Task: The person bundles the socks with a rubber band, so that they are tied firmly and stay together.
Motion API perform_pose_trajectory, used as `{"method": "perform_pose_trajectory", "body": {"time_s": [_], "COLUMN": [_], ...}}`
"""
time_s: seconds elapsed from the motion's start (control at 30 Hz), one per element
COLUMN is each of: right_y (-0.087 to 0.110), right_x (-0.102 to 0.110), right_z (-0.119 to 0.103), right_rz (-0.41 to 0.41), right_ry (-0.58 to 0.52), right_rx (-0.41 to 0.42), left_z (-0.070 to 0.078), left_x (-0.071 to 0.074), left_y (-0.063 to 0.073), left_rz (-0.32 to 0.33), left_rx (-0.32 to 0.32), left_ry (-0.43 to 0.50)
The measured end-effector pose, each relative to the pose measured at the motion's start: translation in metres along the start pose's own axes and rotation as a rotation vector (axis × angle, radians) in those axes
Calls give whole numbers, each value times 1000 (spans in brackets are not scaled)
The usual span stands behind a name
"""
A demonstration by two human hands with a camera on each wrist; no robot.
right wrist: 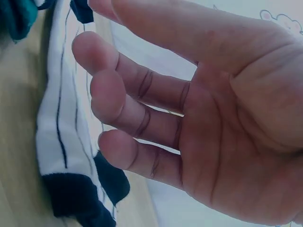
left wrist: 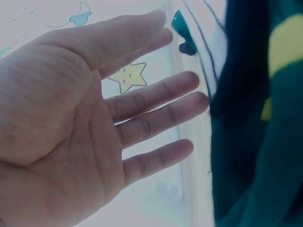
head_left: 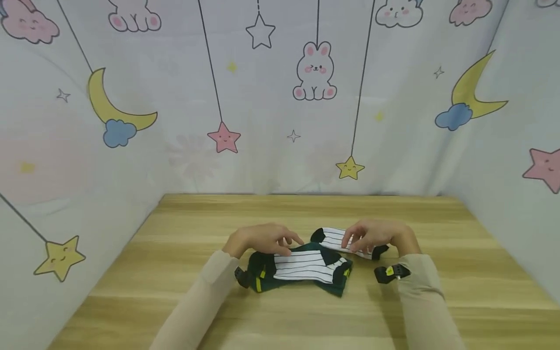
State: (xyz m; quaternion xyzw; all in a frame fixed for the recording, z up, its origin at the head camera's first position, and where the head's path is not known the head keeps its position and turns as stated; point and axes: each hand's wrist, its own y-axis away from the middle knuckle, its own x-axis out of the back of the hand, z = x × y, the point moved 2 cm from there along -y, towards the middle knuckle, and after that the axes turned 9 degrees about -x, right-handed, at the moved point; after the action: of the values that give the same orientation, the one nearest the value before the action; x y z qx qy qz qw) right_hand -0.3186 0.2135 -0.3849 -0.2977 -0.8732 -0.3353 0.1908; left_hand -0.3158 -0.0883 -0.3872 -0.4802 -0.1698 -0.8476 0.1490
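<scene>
A white sock with thin dark stripes and black toe and heel (head_left: 299,266) lies flat on top of dark green socks with yellow bands (head_left: 332,288). Over the far left edge of this stack is my left hand (head_left: 264,237), fingers loosely spread. The left wrist view shows its palm (left wrist: 80,118) with nothing held, the green fabric beyond the fingertips. A second striped sock (head_left: 332,236) lies just behind the stack to the right. My right hand (head_left: 378,232) hovers at that sock, its fingers (right wrist: 111,97) slightly bent and empty, overlapping the striped cloth (right wrist: 66,113) in the right wrist view.
Both pieces rest on a wood-grain table (head_left: 197,311). A white curtain printed with stars, moons and rabbits (head_left: 271,107) rises along the table's back and sides. A black device with a yellow mark (head_left: 391,273) sits at my right wrist.
</scene>
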Motion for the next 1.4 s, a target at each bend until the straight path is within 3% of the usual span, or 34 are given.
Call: {"method": "perform_pose_trajectory", "body": {"time_s": [0.4, 0.77, 1.27, 1.4], "right_y": [14, 23, 28, 30], "right_x": [8, 16, 22, 22], "right_z": [6, 9, 22, 30], "right_rz": [40, 96, 143, 161], "right_ry": [9, -14, -1, -13], "right_rx": [-7, -30, -36, -71], "left_z": [0, 3, 4, 4], "left_x": [-12, -17, -24, -29], "left_y": [-14, -23, -27, -27], "left_rz": [-1, -6, 23, 20], "left_rx": [-47, 66, 121, 136], "left_ry": [-94, -141, -102, -103]}}
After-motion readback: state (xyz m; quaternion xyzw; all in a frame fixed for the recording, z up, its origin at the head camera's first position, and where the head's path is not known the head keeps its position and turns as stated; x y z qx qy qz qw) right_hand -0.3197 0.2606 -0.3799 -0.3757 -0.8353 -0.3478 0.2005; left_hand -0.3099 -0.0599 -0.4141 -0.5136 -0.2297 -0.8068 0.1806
